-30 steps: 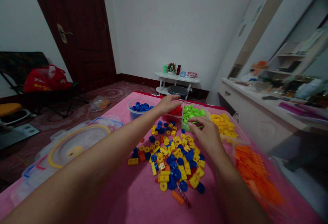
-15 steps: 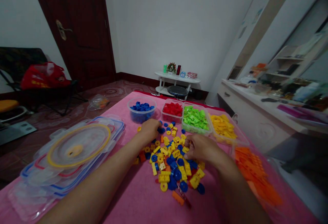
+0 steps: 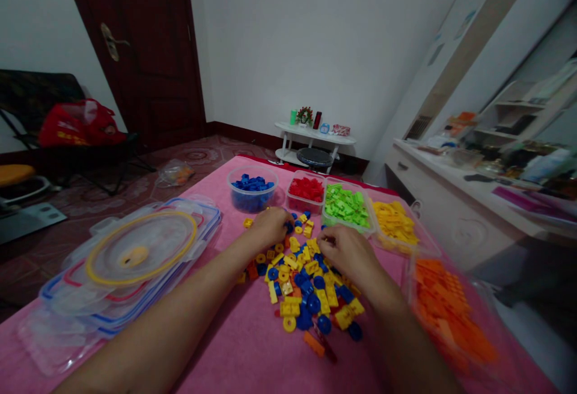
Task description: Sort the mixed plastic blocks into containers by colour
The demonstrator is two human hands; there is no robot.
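My left hand [image 3: 271,227] is at the far edge of a loose pile of toy building bricks [image 3: 295,308], its fingers curled down beside some blue pieces. Whatever sits between those fingertips is hidden. On the pile's right side is my right hand [image 3: 345,251], thumb and fingers drawn together; I cannot make out what they pinch. Yellow and blue pieces dominate the heap, many of them small round ones, with a few orange bricks [image 3: 314,344] among them. Just beyond my left hand stands a round clear tub of blue bricks [image 3: 253,183].
Clear boxes hold red bricks [image 3: 306,189], green bricks [image 3: 346,204], yellow bricks [image 3: 395,223] and orange bricks [image 3: 451,310] along the back and right. Stacked plastic lids [image 3: 139,255] lie at left on the pink tablecloth [image 3: 234,346]. A white cabinet [image 3: 433,189] stands at right.
My right hand has shifted slightly left and away from me over the pile. My left hand has moved a little to the right. The whole view has tilted slightly.
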